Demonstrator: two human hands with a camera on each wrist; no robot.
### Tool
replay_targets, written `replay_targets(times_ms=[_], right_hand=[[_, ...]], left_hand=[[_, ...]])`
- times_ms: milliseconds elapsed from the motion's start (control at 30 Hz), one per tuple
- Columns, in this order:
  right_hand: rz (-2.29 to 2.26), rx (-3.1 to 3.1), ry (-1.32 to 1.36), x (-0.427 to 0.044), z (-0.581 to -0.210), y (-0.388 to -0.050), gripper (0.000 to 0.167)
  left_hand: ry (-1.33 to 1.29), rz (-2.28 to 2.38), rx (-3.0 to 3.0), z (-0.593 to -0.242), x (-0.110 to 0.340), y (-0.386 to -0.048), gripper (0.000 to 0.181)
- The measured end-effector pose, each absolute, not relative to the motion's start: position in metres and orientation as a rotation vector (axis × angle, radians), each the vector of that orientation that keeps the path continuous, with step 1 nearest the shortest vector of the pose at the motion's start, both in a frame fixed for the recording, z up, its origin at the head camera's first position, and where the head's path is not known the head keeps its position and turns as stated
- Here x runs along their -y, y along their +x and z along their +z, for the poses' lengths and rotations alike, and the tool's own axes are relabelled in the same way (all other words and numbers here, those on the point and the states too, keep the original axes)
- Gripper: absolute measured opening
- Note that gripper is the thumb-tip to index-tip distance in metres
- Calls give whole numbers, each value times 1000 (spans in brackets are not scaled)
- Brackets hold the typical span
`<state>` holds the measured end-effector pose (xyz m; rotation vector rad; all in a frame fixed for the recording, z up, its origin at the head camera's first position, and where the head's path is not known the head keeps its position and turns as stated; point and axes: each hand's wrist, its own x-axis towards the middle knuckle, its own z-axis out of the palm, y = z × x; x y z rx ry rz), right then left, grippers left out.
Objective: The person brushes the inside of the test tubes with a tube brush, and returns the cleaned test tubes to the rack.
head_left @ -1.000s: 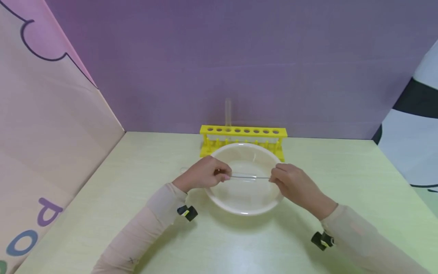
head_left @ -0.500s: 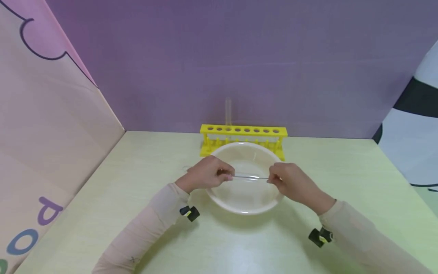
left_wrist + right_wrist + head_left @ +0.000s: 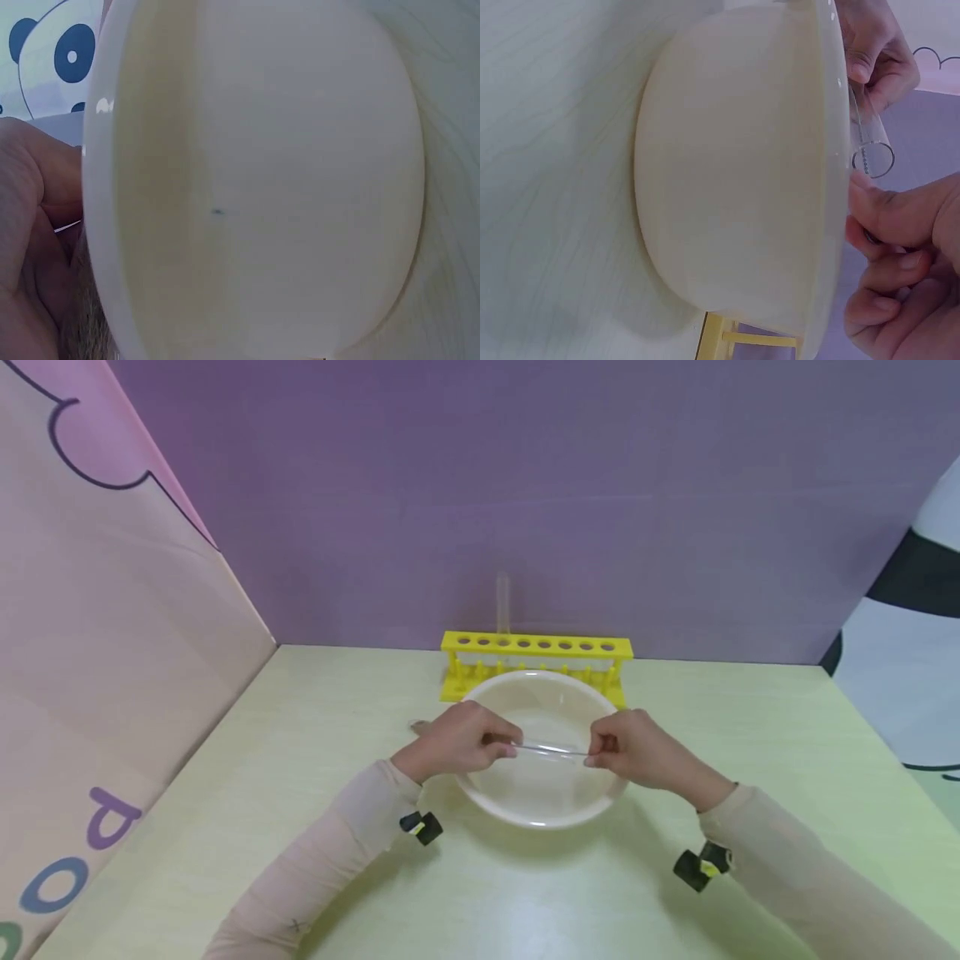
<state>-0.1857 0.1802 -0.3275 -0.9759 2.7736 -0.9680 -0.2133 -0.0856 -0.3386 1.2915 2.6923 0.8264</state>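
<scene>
Over the white bowl (image 3: pixel 537 823), a clear tube (image 3: pixel 879 133) lies on its side, its mouth toward three o'clock. At nine o'clock, the left hand (image 3: pixel 463 739) curls snugly round the tube. At three o'clock, the right hand (image 3: pixel 641 747) pinches a thin wire (image 3: pixel 557 751) that runs into the mouth. Brown bristles (image 3: pixel 88 324) show beside the left hand, so the wire is probably a brush handle. To work it well, slide the wire straight, keep the tube steady and squeeze gently. A yellow rack (image 3: pixel 537 646) stands at twelve o'clock.
</scene>
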Motion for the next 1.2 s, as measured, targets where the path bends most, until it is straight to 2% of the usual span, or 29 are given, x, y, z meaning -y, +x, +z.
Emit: replay_targets(times_ms=[433, 733, 967, 1200], right_hand=[[-1099, -2511, -787, -186, -323, -201, 15], [-740, -2923, -981, -172, -315, -186, 30], [-529, -3140, -1096, -163, -312, -177, 31], [-443, -3096, -1017, -161, -309, -176, 28]], left_hand=[[1293, 823, -2718, -337, 82, -211, 16], [1312, 878, -2708, -338, 82, -212, 16], [1260, 893, -2717, -334, 82, -213, 20], [1182, 885, -2733, -333, 82, -214, 21]])
